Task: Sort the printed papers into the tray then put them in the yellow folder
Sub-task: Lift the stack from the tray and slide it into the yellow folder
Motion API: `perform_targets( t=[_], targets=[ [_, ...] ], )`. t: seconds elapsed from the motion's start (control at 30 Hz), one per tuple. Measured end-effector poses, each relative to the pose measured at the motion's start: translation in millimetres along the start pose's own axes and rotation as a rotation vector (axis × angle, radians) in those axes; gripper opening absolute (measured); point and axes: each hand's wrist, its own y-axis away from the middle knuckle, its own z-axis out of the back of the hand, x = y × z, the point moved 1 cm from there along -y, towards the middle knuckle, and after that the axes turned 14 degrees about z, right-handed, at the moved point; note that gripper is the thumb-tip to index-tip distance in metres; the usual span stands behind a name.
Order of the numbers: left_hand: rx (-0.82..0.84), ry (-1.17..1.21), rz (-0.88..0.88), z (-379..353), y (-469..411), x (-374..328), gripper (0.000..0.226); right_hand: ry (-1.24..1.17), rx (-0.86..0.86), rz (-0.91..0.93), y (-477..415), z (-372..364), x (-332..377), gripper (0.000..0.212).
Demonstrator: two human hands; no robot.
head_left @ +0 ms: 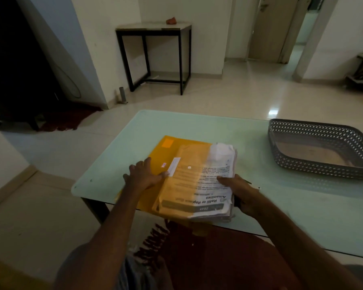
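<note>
A yellow folder (172, 151) lies on the glass table (260, 208) near its front left. A stack of printed papers (218, 181) sits partly inside it, the left part showing through the translucent yellow flap, the right part sticking out white. My left hand (145, 174) rests on the folder with its thumb at the flap's edge. My right hand (239, 191) grips the right side of the paper stack, thumb on top. The dark perforated tray (323, 151) stands to the right with no papers in it.
The table's front edge runs just under the folder, which overhangs it slightly. A dark red rug (208, 258) lies below. A black-framed side table (155, 55) stands against the far wall, across open tiled floor.
</note>
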Motion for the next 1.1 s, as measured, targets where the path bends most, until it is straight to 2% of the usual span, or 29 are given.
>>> perform_targets(
  t=[0.13, 0.23, 0.3, 0.33, 0.4, 0.47, 0.53, 0.57, 0.63, 0.7, 0.73, 0.8, 0.87, 0.97, 1.07, 1.1],
  targets=[
    [0.003, -0.070, 0.014, 2, 1, -1, 0.106, 0.040, -0.050, -0.046, -4, -8, -4, 0.036],
    [0.010, -0.094, 0.039, 1, 4, -1, 0.098, 0.086, -0.011, -0.086, 2, -8, 2, 0.061],
    [0.013, -0.116, 0.052, -2, 7, -3, 0.095, 0.145, 0.026, -0.022, 10, -7, 10, 0.081],
    [0.018, -0.122, 0.058, -4, 7, -5, 0.095, 0.263, 0.064, 0.051, 18, -6, 15, 0.088],
    [0.028, -0.120, 0.069, -7, 7, -6, 0.096, 0.745, 0.120, 0.215, 28, -5, 27, 0.090],
    [0.039, -0.100, 0.073, -6, 8, -8, 0.096, 1.197, 0.057, 0.385, 22, -1, 40, 0.080],
    [0.065, -0.081, 0.058, -5, 10, -10, 0.095, 1.300, -0.013, 0.457, 11, 1, 48, 0.064],
    [0.081, -0.077, 0.048, -4, 12, -10, 0.094, 1.357, 0.028, 0.461, 6, -1, 49, 0.059],
    [0.104, -0.079, 0.030, -3, 15, -9, 0.084, 1.505, 0.224, 0.395, -3, -5, 37, 0.056],
    [0.112, -0.070, 0.026, -5, 16, -7, 0.074, 1.447, 0.325, 0.313, -5, -5, 21, 0.059],
    [0.110, -0.061, 0.029, -7, 18, -8, 0.075, 1.353, 0.272, 0.312, -6, -2, 18, 0.062],
    [0.091, -0.048, 0.046, -11, 22, -12, 0.090, 1.176, 0.030, 0.311, -8, 8, 20, 0.065],
    [0.076, -0.052, 0.058, -15, 27, -16, 0.104, 1.030, -0.099, 0.172, -6, 19, 32, 0.062],
    [0.056, -0.052, 0.058, -20, 29, -21, 0.107, 0.702, 0.004, -0.084, 9, 21, 29, 0.058],
    [0.051, -0.037, 0.055, -23, 28, -20, 0.109, 0.536, -0.011, -0.097, 18, 21, 20, 0.046],
    [0.052, -0.031, 0.056, -24, 27, -19, 0.109, 0.485, -0.032, -0.102, 19, 20, 19, 0.048]
  ],
)
